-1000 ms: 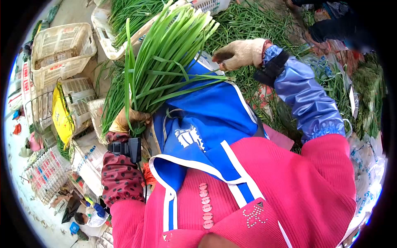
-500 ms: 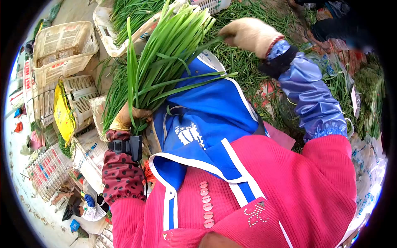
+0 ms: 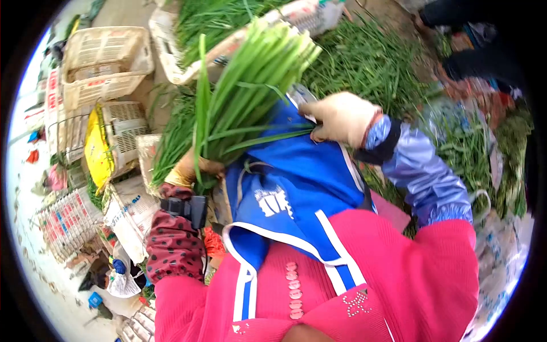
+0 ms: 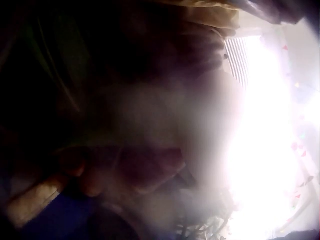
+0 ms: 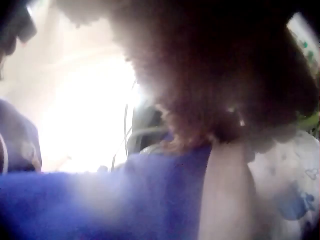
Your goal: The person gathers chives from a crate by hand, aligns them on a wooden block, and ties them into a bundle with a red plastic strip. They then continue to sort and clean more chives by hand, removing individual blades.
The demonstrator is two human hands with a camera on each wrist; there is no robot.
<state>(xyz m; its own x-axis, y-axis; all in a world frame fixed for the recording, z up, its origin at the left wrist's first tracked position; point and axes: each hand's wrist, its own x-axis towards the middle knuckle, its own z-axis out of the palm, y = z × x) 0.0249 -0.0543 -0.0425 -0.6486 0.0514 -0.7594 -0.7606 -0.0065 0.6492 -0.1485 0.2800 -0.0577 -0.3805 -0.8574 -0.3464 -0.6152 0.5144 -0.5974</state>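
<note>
My gloved left hand (image 3: pixel 196 169) grips a thick bunch of garlic chives (image 3: pixel 245 94) near its leafy end, above the blue apron (image 3: pixel 296 188). The pale stem ends point up and away. A few long leaves stick out to the right across the apron. At the tips of those leaves is my gloved right hand (image 3: pixel 346 119), thumb and fingers bent; I cannot tell whether it pinches a leaf. In the right wrist view the glove (image 5: pixel 215 65) is a dark shape over the apron's white trim (image 5: pixel 225 195). The left wrist view is mostly dark and glaring.
A white crate (image 3: pixel 168 48) of greens stands beyond the bunch. Loose green leaves (image 3: pixel 370 62) cover the ground ahead. On the left are stacked plastic crates (image 3: pixel 105 65) and a yellow bag (image 3: pixel 98 148). Another person's dark-clothed leg (image 3: pixel 484 62) shows at the upper right.
My right hand moved up and away from the bunch, then came back down to the leaf tips. My left hand keeps hold of the bunch. The head view has shifted slightly.
</note>
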